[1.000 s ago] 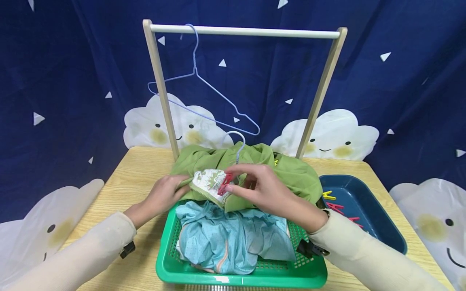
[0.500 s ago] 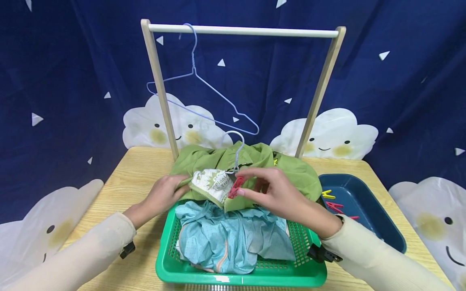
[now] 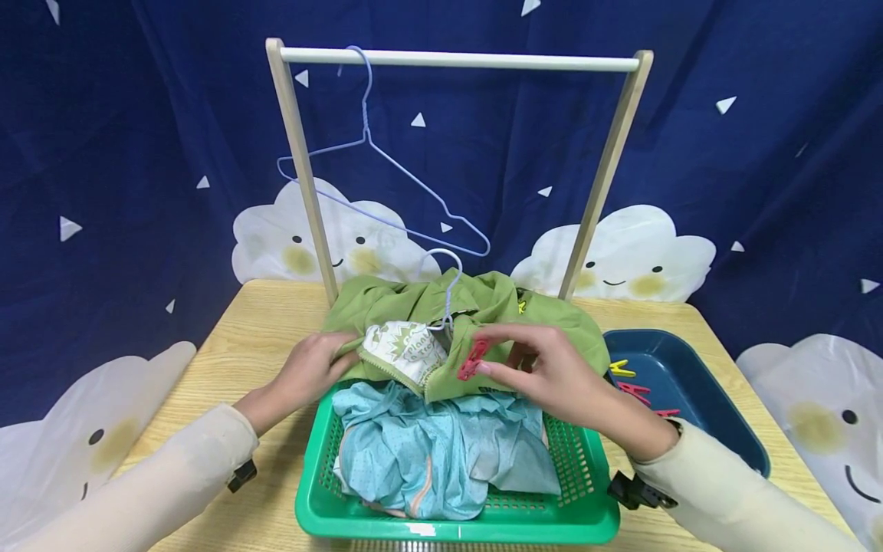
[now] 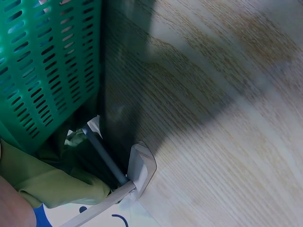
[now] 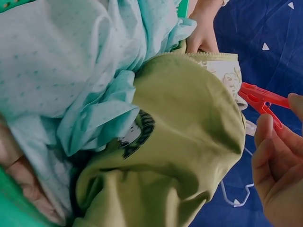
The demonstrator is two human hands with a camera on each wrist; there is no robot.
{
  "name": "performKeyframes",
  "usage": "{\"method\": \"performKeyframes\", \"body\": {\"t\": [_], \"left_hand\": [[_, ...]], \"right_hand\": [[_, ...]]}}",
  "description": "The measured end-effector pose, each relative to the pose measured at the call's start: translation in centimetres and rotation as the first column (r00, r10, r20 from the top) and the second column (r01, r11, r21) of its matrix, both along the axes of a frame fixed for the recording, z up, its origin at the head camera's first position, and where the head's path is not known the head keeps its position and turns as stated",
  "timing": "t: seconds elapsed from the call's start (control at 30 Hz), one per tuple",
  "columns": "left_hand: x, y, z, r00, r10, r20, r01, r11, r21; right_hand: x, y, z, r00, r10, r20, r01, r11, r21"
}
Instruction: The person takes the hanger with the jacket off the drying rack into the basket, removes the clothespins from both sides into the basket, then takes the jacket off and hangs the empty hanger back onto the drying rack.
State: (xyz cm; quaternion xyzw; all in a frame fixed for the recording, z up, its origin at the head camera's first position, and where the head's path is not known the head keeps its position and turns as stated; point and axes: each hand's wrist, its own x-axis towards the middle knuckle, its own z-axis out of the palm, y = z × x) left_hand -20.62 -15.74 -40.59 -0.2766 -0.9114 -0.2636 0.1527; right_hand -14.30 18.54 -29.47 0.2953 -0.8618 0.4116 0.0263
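Observation:
A green zip jacket point(image 3: 552, 330) with a white printed lining point(image 3: 407, 345) lies bunched over the back of the basket. Out of its neck rises the hook of a pale hanger point(image 3: 449, 299). My left hand point(image 3: 313, 366) grips the jacket's open front edge at the left. Between thumb and fingers, my right hand point(image 3: 559, 376) pinches a red clothespin point(image 3: 473, 360), just in front of the jacket's zip edge. In the right wrist view the clothespin point(image 5: 262, 98) points at the lining. A small yellow clothespin point(image 3: 522, 307) sits on the jacket's right part.
The green basket point(image 3: 455, 530) holds crumpled light blue clothing point(image 3: 407, 452). At the right stands a navy tray point(image 3: 748, 441) with yellow and red clothespins. Behind, a wooden rack's white bar point(image 3: 483, 60) carries a bare lilac hanger point(image 3: 369, 138). A dark blue curtain hangs beyond.
My right hand has moved right, carrying the red clothespin from over the lining to past the zip edge. More of the lining and the hanger's neck now shows. The left hand keeps its place.

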Motion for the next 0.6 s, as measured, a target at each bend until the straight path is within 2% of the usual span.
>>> {"method": "performKeyframes", "body": {"t": [0.4,0.6], "left_hand": [[0.0,-0.1,0.0,1.0,-0.003,-0.01,0.003,1.0,-0.001],[0.0,-0.1,-0.1,1.0,-0.006,-0.004,0.006,1.0,0.0]], "right_hand": [[0.3,2.4,-0.7,0.999,-0.044,-0.007,0.044,0.998,0.049],[0.4,3.7,-1.1,0.997,-0.066,-0.041,0.068,0.996,0.054]]}}
